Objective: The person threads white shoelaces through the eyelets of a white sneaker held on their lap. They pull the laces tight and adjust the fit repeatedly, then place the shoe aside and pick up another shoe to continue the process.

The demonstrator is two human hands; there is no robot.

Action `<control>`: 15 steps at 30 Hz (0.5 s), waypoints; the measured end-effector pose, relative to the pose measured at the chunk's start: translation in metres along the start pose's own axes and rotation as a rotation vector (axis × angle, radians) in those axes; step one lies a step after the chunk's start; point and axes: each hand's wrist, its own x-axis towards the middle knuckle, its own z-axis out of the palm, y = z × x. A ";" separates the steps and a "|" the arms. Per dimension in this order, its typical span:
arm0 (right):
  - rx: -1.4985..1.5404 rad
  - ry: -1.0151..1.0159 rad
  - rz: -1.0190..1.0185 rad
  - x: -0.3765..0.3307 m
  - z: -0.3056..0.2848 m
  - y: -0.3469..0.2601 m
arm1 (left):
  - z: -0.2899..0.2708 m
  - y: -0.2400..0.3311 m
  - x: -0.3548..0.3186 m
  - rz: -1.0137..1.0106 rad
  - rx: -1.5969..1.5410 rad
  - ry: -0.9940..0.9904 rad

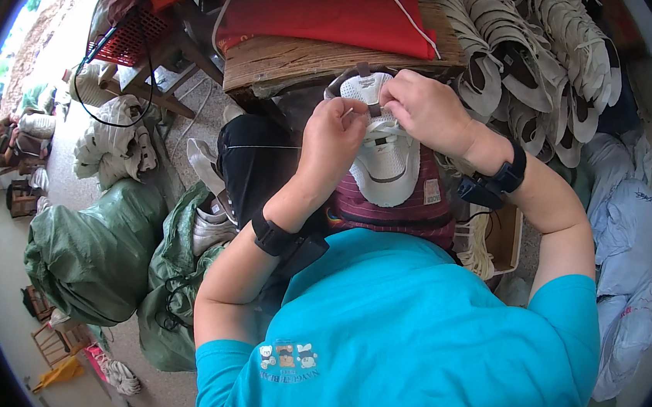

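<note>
Watching from afar, I am seeing the left hand [331, 143] pinching a thin needle [347, 112] while the right hand [423, 111] is gripping a white mesh shoe upper [384, 158] — resting on a striped maroon lap cloth [419, 208], small pale label [432, 192] sewn on.

1. The shoe upper [383, 158] lies on my lap, under both hands.
2. My left hand [331, 143] is on its left side, my right hand [426, 110] at its far end.
3. A wooden bench [307, 61] stands beyond it, with a cushion [319, 15] on top.
4. A pile of shoe uppers [536, 59] lies to the far right.
5. Sacks [97, 249] sit on the floor at my left.
</note>
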 end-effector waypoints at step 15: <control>0.093 -0.099 0.079 0.003 -0.006 0.005 | -0.001 0.008 -0.003 -0.092 -0.040 -0.038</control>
